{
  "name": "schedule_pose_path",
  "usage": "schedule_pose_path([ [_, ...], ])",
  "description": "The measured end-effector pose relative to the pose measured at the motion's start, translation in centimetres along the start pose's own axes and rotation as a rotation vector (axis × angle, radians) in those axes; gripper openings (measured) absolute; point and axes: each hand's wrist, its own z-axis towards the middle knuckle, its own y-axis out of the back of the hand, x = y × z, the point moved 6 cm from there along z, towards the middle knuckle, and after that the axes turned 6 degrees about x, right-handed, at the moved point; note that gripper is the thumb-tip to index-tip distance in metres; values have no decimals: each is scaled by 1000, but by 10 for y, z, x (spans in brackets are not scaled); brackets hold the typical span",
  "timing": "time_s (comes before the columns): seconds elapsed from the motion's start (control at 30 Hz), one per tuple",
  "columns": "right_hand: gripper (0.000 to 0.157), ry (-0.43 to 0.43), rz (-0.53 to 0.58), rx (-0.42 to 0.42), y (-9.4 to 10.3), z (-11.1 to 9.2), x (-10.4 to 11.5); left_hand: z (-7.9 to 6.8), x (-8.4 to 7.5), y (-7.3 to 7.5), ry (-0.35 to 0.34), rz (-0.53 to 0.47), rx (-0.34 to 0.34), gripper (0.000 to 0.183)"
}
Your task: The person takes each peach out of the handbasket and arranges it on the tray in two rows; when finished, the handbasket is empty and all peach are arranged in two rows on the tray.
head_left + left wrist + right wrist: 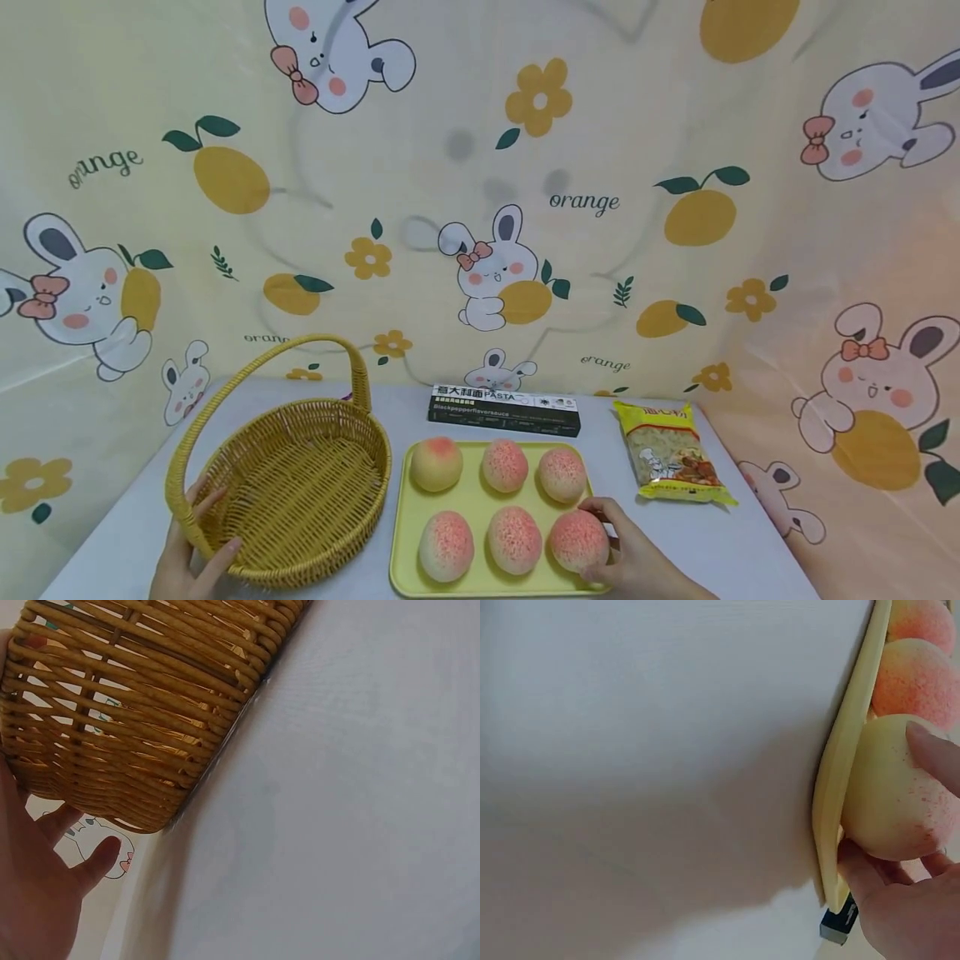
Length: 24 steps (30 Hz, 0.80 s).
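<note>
On the table's left side a wicker basket (300, 500) with a tall arched handle holds nothing. My left hand (187, 550) grips its near left rim by the foot of the handle, thumb and fingers reaching over the edge. The woven wall (142, 697) fills the top of the left wrist view. A yellow tray (480, 586) carries two rows of pink-and-cream peaches. My right hand (626, 554) holds the front right peach (579, 540), fingers around its right side. In the right wrist view, this peach (892, 791) sits within the tray's raised edge.
Behind the tray lies a black-and-white pasta box (504, 410). A yellow bag of dry food (671, 454) lies to the right. A curtain (420, 183) printed with rabbits and oranges hangs behind the white table.
</note>
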Motion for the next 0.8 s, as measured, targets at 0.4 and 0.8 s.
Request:
schedule_pose_path([
  [0.4, 51, 136, -633, -386, 33, 23, 80, -13, -2, 11, 6, -4, -68, 67],
  [0.8, 74, 7, -1123, -355, 0, 74, 129, 3, -121, 57, -127, 57, -492, 59],
])
